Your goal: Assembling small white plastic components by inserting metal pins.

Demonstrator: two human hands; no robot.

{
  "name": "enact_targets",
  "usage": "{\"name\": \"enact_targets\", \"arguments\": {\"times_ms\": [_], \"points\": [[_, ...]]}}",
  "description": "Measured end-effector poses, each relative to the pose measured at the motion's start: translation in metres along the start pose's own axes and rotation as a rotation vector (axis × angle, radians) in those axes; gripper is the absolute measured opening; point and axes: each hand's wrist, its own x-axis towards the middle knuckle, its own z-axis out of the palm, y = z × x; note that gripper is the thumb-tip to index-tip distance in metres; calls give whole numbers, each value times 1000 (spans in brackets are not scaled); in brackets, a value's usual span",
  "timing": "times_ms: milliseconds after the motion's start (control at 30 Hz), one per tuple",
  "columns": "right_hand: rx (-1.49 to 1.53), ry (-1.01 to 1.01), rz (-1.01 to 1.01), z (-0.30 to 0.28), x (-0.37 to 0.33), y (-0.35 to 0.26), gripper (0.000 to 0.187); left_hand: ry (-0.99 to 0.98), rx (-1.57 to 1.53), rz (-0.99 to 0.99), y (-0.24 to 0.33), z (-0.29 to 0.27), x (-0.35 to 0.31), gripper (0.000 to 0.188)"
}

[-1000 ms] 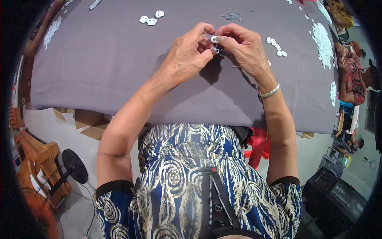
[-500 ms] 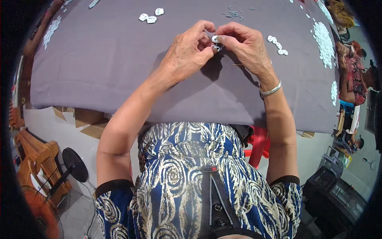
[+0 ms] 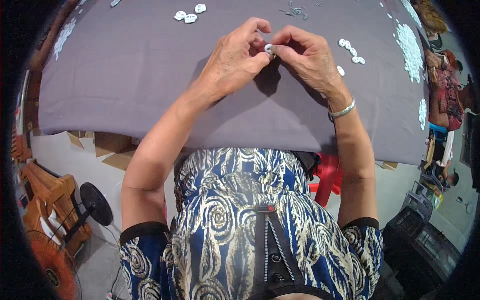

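Note:
Above the grey-covered table my two hands meet at the fingertips. My right hand [image 3: 311, 59] is closed in a pinch on a small round white plastic piece [image 3: 268, 48] with a dark hole in it. My left hand [image 3: 231, 61] is closed too, its thumb and fingertips against the underside of that piece. Fingers hide most of whatever lies between the hands. Beside my right wrist lies a single white oval piece [image 3: 341, 71]. Farther out is a short row of similar holed pieces [image 3: 353, 51]. Three larger white pieces [image 3: 190, 18] sit beyond my left hand.
Small dark grey parts [image 3: 296, 12], perhaps springs, lie scattered at the far side. A big heap of white pieces [image 3: 410, 52] spreads along the right edge, and another pile [image 3: 64, 37] along the left. A black fan [image 3: 95, 204] stands on the floor at left.
The white piece in my right fingers has come down against my left fingertips, covering the second white piece seen there before. Both hands have shifted slightly; the oval by my right wrist now shows.

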Motion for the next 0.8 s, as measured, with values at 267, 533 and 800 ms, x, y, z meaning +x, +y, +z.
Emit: {"name": "enact_targets", "arguments": {"times_ms": [267, 533, 800], "points": [[-154, -5, -120, -1, -5, -5, 21, -46, -180, -79, 1, -4, 3, 37], [-211, 47, -283, 1, -5, -6, 21, -123, -280, -68, -3, -7, 4, 34], [-196, 75, -266, 4, -7, -5, 21, -127, -379, -86, 4, -3, 1, 28]]}}
